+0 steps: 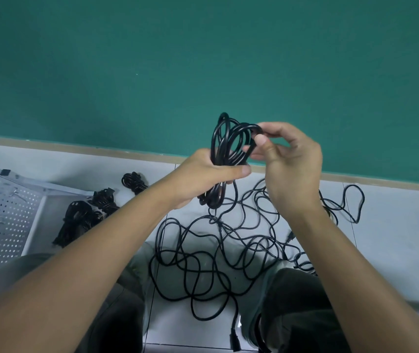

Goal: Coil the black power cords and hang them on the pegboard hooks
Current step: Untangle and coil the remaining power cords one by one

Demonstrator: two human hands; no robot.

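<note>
My left hand (204, 175) grips a coil of black power cord (225, 138) in its fist, with the loops standing up above it. The thumb and fingers of my right hand (288, 161) pinch one loop at the coil's upper right. Cord trails down from the coil into a loose tangle of black cords (218, 253) spread on the pale tiled floor between my knees. Three coiled black bundles (81, 217) lie on the floor at the left. Beside them, at the far left, lies a white pegboard (2, 215); I make out no hooks on it.
A green wall (203, 59) with a tan baseboard runs across the back, close behind the hands. My knees in dark trousers (295, 301) frame the tangle. A plug end (235, 342) lies near the bottom edge.
</note>
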